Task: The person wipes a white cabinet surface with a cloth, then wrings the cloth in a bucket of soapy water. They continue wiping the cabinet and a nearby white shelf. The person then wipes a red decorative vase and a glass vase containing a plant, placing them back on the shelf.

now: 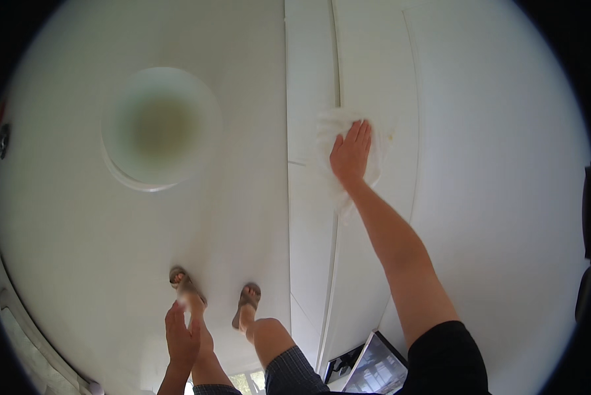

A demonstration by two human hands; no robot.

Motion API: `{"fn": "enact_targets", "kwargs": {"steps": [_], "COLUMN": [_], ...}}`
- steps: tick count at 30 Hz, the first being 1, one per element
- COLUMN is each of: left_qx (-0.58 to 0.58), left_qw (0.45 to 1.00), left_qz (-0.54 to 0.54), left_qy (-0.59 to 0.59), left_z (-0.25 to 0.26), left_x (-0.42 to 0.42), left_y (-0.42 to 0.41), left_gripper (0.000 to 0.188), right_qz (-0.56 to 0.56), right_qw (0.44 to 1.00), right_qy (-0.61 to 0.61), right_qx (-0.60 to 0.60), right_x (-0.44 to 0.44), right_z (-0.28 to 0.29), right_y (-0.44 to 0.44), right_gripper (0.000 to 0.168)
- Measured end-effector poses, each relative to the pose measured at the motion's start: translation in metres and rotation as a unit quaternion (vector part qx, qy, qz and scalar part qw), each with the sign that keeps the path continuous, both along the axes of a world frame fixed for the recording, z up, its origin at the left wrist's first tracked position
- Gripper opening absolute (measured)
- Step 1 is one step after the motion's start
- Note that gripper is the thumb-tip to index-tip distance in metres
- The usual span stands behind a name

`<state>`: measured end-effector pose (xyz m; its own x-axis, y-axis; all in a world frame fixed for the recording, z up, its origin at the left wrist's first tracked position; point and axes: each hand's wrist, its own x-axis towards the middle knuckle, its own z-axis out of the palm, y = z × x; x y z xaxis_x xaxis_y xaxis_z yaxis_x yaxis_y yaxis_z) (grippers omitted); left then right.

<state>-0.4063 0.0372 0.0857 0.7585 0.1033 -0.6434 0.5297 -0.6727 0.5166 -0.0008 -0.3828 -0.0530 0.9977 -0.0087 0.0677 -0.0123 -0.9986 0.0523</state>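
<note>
My right hand [352, 154] lies flat on a thin white cloth [327, 131], pressing it against the long white cabinet surface [364, 64]. Its fingers are close together and the cloth spreads out around the palm. A small yellow spot [391, 138] shows on the surface just right of the cloth. Low at the left, my left hand [183, 338] is held in the air in front of my leg, fingers pointing up the picture. A pale blurred patch shows by its fingertips; whether the hand holds something cannot be told.
A round white object [120, 168] with a blurred olive-brown centre is over the pale floor [236, 212] at upper left. My sandalled feet are below it. A screen [377, 368] with a dark frame stands at bottom right. Dark objects [589, 212] edge the far right.
</note>
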Motion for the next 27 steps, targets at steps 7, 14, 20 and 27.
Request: {"fn": "enact_targets", "kwargs": {"steps": [7,14,20,27], "left_qx": [0.009,0.035,0.004,-0.028], "left_qw": [0.999,0.997,0.998,0.998], "left_qz": [-0.037,0.015,0.043,0.034], "left_qy": [0.034,0.07,0.036,-0.036], "left_z": [0.006,0.012,0.017,0.027], "left_x": [0.097,0.188,0.279,0.316], "left_y": [0.016,-0.008,-0.021,0.001], "left_gripper": [0.051,0.048,0.048,0.05], "right_qz": [0.042,0.064,0.065,0.045], "right_qw": [0.995,0.996,0.997,0.997], "right_qy": [-0.091,-0.06,-0.013,0.019], "right_qx": [-0.017,0.033,0.027,0.051], "right_x": [0.16,0.356,0.408,0.355], "right_z": [-0.002,-0.007,-0.004,0.019], "right_y": [0.014,0.064,0.083,0.078], "right_gripper": [0.063,0.068,0.07,0.07]}}
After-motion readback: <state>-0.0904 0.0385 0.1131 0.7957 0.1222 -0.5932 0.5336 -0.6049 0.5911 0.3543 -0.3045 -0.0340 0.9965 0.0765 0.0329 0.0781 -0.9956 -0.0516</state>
